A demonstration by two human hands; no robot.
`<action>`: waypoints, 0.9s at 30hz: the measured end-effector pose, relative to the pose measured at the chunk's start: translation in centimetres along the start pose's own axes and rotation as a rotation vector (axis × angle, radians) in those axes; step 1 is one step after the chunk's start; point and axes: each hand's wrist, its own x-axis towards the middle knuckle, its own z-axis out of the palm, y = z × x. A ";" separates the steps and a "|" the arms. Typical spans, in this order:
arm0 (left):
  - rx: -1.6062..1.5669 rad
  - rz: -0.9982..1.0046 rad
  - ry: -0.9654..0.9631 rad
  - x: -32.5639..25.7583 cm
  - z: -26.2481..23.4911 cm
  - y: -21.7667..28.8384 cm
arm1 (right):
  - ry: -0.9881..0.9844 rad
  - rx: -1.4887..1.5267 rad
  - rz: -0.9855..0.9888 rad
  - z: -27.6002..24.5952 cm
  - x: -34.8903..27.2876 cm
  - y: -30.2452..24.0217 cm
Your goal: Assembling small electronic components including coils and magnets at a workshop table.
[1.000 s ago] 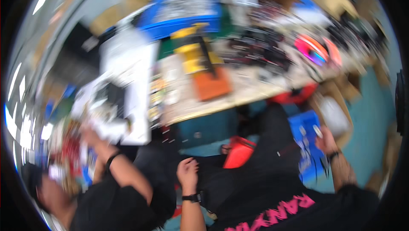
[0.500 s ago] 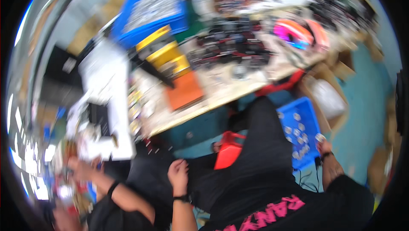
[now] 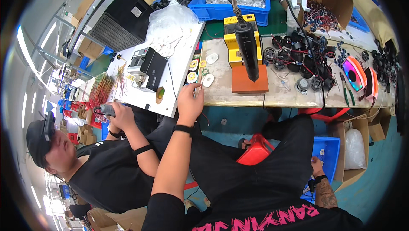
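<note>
My left hand [image 3: 190, 103] is over the front edge of the workbench, its fingers curled in a pinch; what they hold, if anything, is too small to make out. Beside its fingertips lie small white oval discs [image 3: 208, 80] and yellow-ringed round pieces [image 3: 192, 77]. Low on my right, my right hand [image 3: 317, 167] is at the blue plastic tray [image 3: 331, 143], its fingers curled and partly hidden. A small white round piece [image 3: 322, 151] lies in the tray just beyond that hand.
A yellow machine [image 3: 232, 43] with an orange block [image 3: 251, 85] stands mid-bench, a black handheld tool [image 3: 247, 48] hanging above it. Black speakers [image 3: 298, 56], pliers [image 3: 348, 89] and lit orange speaker units [image 3: 355, 73] lie to the right. A co-worker [image 3: 106, 171] sits at left.
My view has turned and steadied. My left hand has moved up from my lap to the bench edge. My right hand stays at the tray; the co-worker's hand now holds a grey tool.
</note>
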 end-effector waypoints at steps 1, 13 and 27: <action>-0.016 0.006 -0.013 0.9 0.9 -0.7 | 0.002 0.006 -0.006 0.5 -0.4 0.2; 0.371 -0.136 -0.084 4.2 3.1 -3.5 | -0.054 0.093 0.638 -2.5 -11.0 5.0; 0.261 -0.030 -0.035 3.0 3.1 -3.2 | 0.014 0.033 0.040 0.7 -1.5 1.9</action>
